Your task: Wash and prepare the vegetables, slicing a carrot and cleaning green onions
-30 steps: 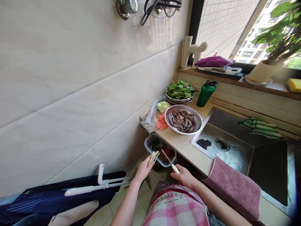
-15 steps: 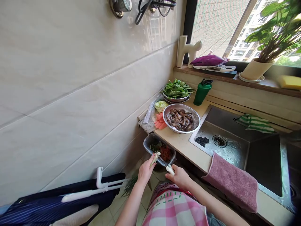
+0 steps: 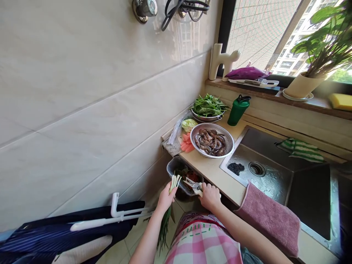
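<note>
My left hand [image 3: 165, 198] is closed around a bunch of scallions [image 3: 175, 182]. Their white ends point up, and the green leaves hang down below my wrist toward the floor. My right hand [image 3: 210, 196] grips white-handled kitchen scissors [image 3: 195, 186] whose blades are spread, pointing left toward the scallion ends without touching them. Beneath both hands is a bin [image 3: 172, 167] lined with a clear bag, with green and orange-red scraps inside.
On the counter stand a colander [image 3: 232, 141] of shrimp, a bowl of leafy greens [image 3: 209, 105], orange-pink gloves [image 3: 187, 143] and a green bottle [image 3: 238, 110]. Right of them lies the sink [image 3: 275, 161], with a mauve towel [image 3: 271, 220] over its front edge. White rods [image 3: 110, 220] jut in at lower left.
The scallions have turned more upright, their leaves swinging under my left hand, which moved slightly left. My right hand has raised the scissors, and their blades now stand apart.
</note>
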`<state>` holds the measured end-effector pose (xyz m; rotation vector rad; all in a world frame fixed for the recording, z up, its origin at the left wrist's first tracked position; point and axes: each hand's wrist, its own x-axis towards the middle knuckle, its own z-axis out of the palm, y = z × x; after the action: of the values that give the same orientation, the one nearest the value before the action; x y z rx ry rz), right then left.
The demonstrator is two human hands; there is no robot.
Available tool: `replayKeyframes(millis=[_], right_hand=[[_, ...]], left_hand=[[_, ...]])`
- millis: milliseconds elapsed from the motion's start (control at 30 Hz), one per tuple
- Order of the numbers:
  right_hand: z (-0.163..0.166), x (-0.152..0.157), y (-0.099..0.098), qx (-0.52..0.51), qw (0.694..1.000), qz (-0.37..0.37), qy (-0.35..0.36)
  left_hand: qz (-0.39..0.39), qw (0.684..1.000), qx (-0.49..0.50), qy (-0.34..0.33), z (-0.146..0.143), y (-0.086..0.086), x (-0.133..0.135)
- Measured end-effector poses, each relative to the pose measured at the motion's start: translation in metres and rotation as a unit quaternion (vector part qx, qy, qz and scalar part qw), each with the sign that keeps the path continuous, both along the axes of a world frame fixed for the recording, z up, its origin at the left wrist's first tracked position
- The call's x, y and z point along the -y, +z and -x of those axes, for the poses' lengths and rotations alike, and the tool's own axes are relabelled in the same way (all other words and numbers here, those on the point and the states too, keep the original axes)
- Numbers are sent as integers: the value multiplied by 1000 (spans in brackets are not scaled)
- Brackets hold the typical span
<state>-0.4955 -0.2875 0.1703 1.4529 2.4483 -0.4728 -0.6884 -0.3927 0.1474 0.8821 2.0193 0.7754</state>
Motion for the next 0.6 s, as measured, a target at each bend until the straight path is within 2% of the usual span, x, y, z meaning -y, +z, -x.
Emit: replayKeyframes(millis=[100,200,300,467,600], right_hand=[[-4,2,8,-9,999,-37,35],[-10,0,16,-15,998,-47,44],[-21,-6,23,-27,998,-46,27],[-42,-16,24,-22,1000,-17,9],[-52,-25,19,-25,1000,1,15]], left_hand=[[2,999,2,-34,-7,5,-12],[44,995,-51,-70,-9,5,-24],[77,995,-60,-38,-3,-1,-32],[93,992,78,26,-9,-10,-37],[79,969,215,93,-29,-7,-37]])
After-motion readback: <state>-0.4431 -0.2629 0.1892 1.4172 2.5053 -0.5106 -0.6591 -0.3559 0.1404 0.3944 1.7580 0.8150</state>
